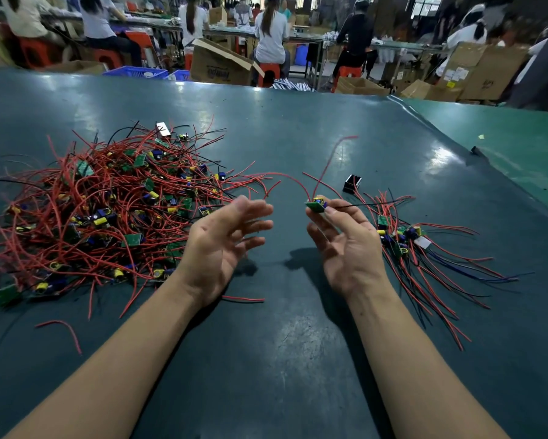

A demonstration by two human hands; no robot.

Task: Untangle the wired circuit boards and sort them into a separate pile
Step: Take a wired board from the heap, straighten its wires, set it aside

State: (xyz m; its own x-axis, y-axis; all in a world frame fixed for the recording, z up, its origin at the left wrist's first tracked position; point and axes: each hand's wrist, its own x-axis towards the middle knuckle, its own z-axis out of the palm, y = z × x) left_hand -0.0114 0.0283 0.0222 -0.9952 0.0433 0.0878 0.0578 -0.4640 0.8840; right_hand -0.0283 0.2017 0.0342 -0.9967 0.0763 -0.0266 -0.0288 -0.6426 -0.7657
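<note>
A big tangled heap of small green circuit boards with red and black wires [108,204] covers the left of the dark green table [298,343]. A smaller pile of boards with wires laid out straighter [405,242] lies on the right. My right hand [345,245] pinches one green circuit board [316,205] at its fingertips, just above the table between the piles. The board's red wires arc up and left toward the heap, and a black wire runs right. My left hand [225,239] hovers palm-up beside the heap, fingers spread and empty.
A small black block [351,184] sits behind the right pile. Loose red wire pieces [60,327] lie near my left forearm. The table's far edge meets a lighter green mat [503,137] at right. Seated workers, cardboard boxes and blue crates fill the background.
</note>
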